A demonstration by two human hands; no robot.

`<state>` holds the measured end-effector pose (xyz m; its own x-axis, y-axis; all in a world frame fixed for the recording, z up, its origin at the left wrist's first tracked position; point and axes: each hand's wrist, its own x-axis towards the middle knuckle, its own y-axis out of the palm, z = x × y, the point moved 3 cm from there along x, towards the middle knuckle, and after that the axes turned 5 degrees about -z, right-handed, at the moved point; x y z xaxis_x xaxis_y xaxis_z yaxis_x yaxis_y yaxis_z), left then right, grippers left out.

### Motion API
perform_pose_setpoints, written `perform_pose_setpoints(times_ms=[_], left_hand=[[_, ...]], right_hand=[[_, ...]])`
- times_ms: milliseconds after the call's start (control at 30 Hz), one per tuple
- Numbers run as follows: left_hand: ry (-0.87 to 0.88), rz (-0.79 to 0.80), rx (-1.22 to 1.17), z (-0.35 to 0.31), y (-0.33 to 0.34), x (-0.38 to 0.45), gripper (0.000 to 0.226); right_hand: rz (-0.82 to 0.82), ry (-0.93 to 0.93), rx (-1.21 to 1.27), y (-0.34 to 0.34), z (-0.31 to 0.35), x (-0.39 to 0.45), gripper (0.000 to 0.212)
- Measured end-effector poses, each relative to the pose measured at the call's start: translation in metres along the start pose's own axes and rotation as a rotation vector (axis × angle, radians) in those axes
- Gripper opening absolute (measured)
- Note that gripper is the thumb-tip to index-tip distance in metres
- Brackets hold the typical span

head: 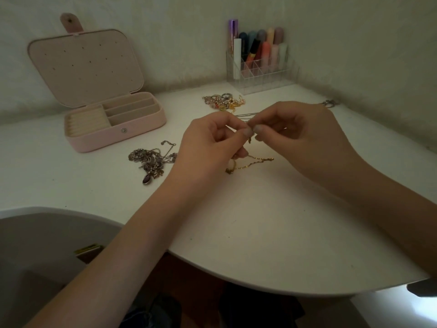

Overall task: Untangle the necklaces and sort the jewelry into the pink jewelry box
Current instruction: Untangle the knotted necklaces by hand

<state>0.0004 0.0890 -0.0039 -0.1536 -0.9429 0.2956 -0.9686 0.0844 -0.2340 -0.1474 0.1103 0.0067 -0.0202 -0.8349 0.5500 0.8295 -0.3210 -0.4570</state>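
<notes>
At the centre of the frame the left hand [212, 140] and right hand [290, 131] meet fingertip to fingertip, each pinching a thin silver chain [246, 115], likely to pick a knot apart close to the eyes; a gold chain [250, 163] trails from the left hand's curled fingers onto the white table [260, 233]. Left of centre a silver necklace tangle [151, 159] waits, and a heap of rings and earrings [223, 101] lies just above the hands. The pink jewelry box [113, 129], upper left, stands open and ready, its compartments apparently unfilled. A clear organizer [260, 76] of cosmetics sits by the pale wall.
</notes>
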Motion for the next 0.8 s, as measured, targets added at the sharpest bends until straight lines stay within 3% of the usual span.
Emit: perform_pose_setpoints(times_ms=[267, 500, 800], left_hand=[[0.13, -0.029, 0.182, 0.0018, 0.0008, 0.0014, 0.017], [0.206, -0.031, 0.285, 0.0018, 0.0031, -0.0011, 0.007], [0.261, -0.049, 0.309, 0.0012, 0.0049, -0.001, 0.007]], right_hand=[[0.003, 0.009, -0.024, -0.0002, 0.0013, -0.0013, 0.011], [0.018, 0.051, -0.074, 0.001, 0.0005, -0.0019, 0.008], [0.015, 0.074, -0.115, 0.0007, 0.0021, -0.0018, 0.006]])
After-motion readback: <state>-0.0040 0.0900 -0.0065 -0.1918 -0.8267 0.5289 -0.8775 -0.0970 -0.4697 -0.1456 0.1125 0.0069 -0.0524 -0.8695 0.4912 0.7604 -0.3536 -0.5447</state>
